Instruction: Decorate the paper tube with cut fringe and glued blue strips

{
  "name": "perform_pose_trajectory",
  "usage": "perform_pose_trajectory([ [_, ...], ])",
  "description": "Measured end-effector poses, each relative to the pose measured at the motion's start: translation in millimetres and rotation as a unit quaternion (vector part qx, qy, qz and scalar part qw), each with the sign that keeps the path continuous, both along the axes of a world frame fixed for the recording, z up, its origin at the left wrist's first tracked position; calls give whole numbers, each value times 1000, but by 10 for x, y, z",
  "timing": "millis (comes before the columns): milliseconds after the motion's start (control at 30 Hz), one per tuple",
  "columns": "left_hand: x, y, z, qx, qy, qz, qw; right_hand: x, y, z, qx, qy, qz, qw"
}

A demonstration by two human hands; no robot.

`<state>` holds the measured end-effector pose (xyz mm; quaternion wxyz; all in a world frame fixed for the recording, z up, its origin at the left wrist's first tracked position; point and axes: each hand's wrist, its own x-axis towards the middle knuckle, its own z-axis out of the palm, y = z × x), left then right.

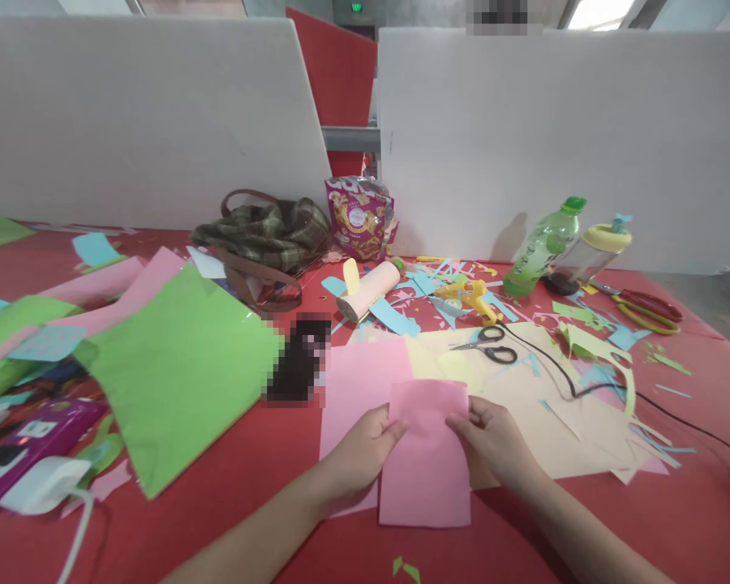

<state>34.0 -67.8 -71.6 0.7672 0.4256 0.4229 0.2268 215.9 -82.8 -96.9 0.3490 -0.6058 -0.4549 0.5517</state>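
A rectangular piece of pink paper (424, 478) is held up in front of me, its top edge slightly curled. My left hand (365, 446) pinches its left side, thumb on the near face. On the opposite side my right hand (492, 434) grips the paper with its thumb in front and fingers bent behind. Under and behind it lie a larger pink sheet (353, 414) and a cream sheet (560, 430). Black-handled scissors (492, 345) rest on the cream sheet, beyond my right hand.
A yellow glue gun (471, 298) with a black cord and a paper-covered tube (371, 290) lie farther back among scraps. Green sheet (188, 373) and dark phone-like object (298, 361) lie left. A green bottle (544, 247) stands before the white partition (560, 146).
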Motion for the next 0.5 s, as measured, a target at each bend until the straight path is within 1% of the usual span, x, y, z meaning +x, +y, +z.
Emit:
perform_pose_trajectory([
  [67, 0, -1, -3, -4, -5, 6, 1000, 14, -4, -46, 19, -46, -17, 999],
  [133, -5, 1, -14, -10, -26, 1, 1000, 25, -4, -78, 33, -67, -28, 997],
  [300, -13, 0, -40, -19, -48, -9, 999, 20, 14, -53, 40, -15, -25, 999],
  [400, -12, -11, -70, -19, -62, -17, 998, 16, 19, -23, 30, 8, -33, 999],
  [500, -8, -20, -101, -15, -19, 2, 1000, 21, 15, -29, 25, -3, -42, 999],
])
